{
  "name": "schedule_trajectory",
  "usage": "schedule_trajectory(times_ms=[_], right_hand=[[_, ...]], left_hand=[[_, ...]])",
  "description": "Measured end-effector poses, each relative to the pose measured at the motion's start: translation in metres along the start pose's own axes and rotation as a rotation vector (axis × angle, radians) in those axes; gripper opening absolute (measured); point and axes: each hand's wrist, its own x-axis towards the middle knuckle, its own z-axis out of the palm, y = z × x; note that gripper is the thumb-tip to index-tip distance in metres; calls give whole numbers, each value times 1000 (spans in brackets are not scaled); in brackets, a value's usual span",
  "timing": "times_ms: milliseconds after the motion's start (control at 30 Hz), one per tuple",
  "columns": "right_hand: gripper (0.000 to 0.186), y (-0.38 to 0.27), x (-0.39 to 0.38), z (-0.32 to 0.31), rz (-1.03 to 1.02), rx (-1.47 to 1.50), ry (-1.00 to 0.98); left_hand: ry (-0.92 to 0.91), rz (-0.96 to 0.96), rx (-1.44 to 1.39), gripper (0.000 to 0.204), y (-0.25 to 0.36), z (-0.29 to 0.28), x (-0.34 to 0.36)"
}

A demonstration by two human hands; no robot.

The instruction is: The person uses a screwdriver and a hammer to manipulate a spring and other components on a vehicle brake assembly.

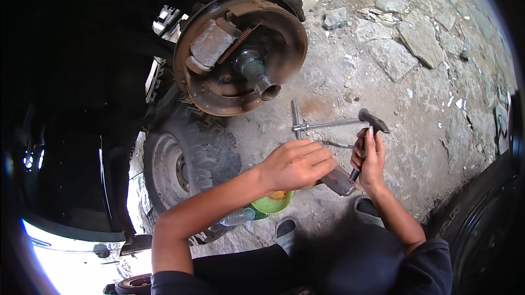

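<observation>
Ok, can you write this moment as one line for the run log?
left grip: holding dark piece | right grip: holding hammer | ground: T-shaped tool | upper left: rusty round plate, coil spring

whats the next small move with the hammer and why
Probably turn the hammer in the right hand so its head faces the dark piece: the left hand grips that piece, while the handle's end, not the head, is nearest it.
</observation>
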Motion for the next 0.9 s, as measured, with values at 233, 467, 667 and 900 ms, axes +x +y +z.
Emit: schedule_trajectory(times_ms=[233, 467, 667, 900], right_hand=[[26, -29, -3, 29, 112, -101, -85], [40, -12, 10, 4, 348, -626, -84], [29, -18, -9, 16, -46, -416, -30], [26, -43, -3, 20, -118, -548, -25]], left_hand=[[116, -199, 48, 27, 18, -32, -3], [164, -359, -80, 52, 23, -36, -16], [381, -270, -113, 69, 13, -21, 17], [434, -87, 30, 52, -6, -25, 35]])
